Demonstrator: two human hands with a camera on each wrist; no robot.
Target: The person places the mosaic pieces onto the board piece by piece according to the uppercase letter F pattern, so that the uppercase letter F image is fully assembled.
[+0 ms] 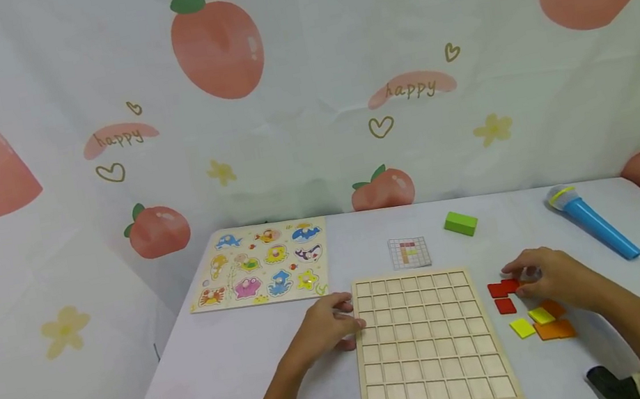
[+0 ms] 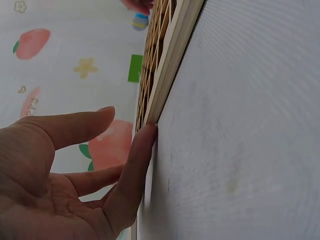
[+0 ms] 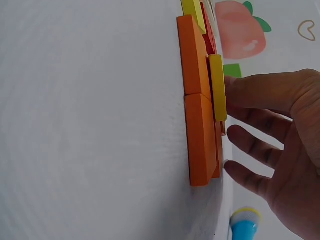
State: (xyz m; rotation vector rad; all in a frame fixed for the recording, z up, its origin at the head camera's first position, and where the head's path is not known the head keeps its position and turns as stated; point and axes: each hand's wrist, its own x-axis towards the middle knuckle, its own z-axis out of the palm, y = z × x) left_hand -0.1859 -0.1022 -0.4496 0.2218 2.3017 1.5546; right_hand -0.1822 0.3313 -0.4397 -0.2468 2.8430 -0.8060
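Note:
A wooden grid board (image 1: 433, 343) lies on the table with its squares bare. At its left edge is my left hand (image 1: 328, 325), and in the left wrist view a fingertip (image 2: 145, 135) touches the board's side while the thumb stands apart. My right hand (image 1: 551, 274) is over the loose tiles to the right of the board, fingers loosely bent, fingertips right at the red tiles (image 1: 505, 306). Nearer the front lie yellow tiles (image 1: 522, 329) and orange tiles (image 1: 554, 330), some overlapping. In the right wrist view, an upright-looking yellow tile (image 3: 218, 87) partly hides the thumb.
Behind the board lies a small printed grid card (image 1: 409, 253) with coloured squares. A green block (image 1: 460, 223) is farther back, and a blue toy microphone (image 1: 593, 222) lies at the right. A sea-animal puzzle board (image 1: 261, 266) occupies the back left. A patterned curtain hangs behind the table.

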